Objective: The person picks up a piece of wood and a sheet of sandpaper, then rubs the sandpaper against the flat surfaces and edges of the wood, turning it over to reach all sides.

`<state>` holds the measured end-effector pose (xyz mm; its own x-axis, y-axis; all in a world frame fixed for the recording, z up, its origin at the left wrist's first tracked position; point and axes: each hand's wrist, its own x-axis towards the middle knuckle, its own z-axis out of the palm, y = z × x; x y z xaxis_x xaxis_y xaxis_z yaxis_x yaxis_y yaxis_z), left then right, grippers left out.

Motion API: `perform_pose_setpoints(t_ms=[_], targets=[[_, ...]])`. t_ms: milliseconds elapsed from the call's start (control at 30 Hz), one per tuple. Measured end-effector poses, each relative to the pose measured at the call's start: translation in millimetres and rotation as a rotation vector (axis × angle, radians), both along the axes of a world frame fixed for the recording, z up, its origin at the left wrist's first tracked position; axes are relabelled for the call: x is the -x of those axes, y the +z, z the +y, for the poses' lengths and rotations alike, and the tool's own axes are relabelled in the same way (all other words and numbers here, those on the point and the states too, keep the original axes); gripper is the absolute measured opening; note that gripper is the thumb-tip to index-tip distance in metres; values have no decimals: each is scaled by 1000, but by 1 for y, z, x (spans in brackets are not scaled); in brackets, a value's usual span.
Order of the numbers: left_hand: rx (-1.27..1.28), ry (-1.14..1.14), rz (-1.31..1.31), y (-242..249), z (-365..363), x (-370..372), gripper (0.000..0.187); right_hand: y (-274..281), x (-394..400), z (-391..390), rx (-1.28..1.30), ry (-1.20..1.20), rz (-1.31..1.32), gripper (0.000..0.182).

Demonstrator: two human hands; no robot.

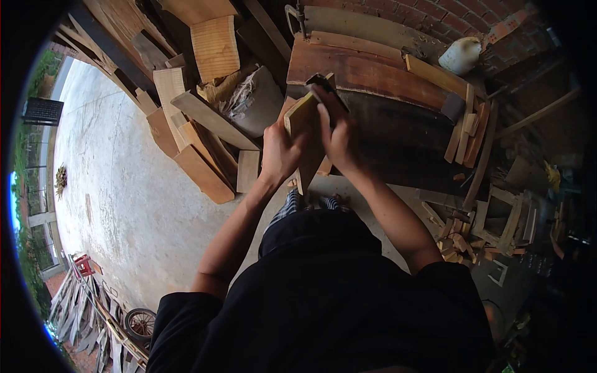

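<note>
A wooden board (310, 163) is held tilted in front of my body, its pale edge facing up. My left hand (281, 154) is wrapped round the near left side of this board. On the other side, my right hand (342, 138) is closed against the board near its upper end. A dark, thin piece (321, 82) shows at the right fingertips; its kind is blurred and I cannot make it out. Just beyond both hands stands a dark wooden workbench (398, 133) with a reddish plank (360, 71) along its far part.
Stacked boards (208, 158) and a stuffed sack (255, 102) are on the left. A white container (460, 55) stands by the brick wall (429, 15). Wood strips (463, 133) lie on the bench's right end, with offcuts (457, 247) on the floor below.
</note>
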<state>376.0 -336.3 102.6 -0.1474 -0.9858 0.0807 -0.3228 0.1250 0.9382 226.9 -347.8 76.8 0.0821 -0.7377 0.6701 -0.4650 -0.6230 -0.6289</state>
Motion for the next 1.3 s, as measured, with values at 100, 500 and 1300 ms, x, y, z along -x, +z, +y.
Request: perform_pose_setpoints(t_ms=[100,500,1300], targets=[[83,1,3,0,-7,4,25,-8,5,-16,-567,-128,-261,50],[172,38,26,-2,-7,2,34,18,-22,24,-53,-46,-57,36],[77,24,-26,2,-12,-1,22,6,-6,-5,-195,-23,-124,39]])
